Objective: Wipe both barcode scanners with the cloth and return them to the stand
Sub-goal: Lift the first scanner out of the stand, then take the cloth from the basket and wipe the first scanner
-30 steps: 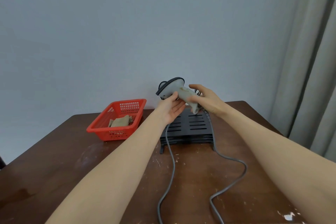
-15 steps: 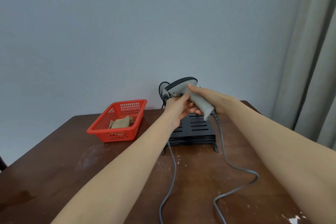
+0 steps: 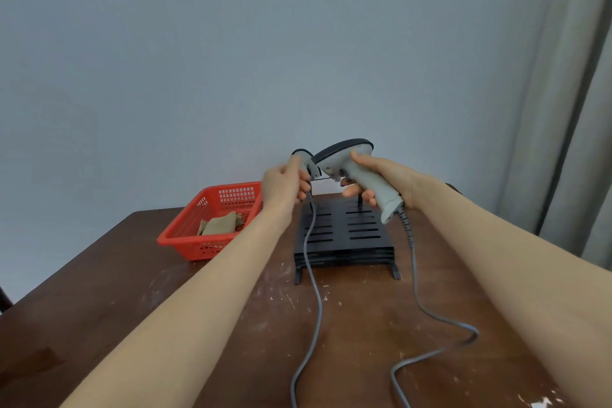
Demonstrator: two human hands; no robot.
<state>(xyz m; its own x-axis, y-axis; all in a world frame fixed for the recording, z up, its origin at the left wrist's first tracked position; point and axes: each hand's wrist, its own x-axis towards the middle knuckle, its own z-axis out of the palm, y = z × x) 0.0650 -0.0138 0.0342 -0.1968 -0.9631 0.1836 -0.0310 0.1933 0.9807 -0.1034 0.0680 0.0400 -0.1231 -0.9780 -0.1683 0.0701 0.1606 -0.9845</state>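
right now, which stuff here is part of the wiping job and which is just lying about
Job: grey scanner in right hand; second scanner gripped by left hand; tan cloth; black stand.
Lying about: red basket holding the cloth; curtain.

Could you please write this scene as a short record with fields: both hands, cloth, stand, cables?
right hand: grips the grey scanner by its handle, above the stand
left hand: fingers curl round the second scanner, mostly hidden
cloth: lies in the red basket, untouched
stand: black, slotted, on the table
cables: two, grey, trailing over the table
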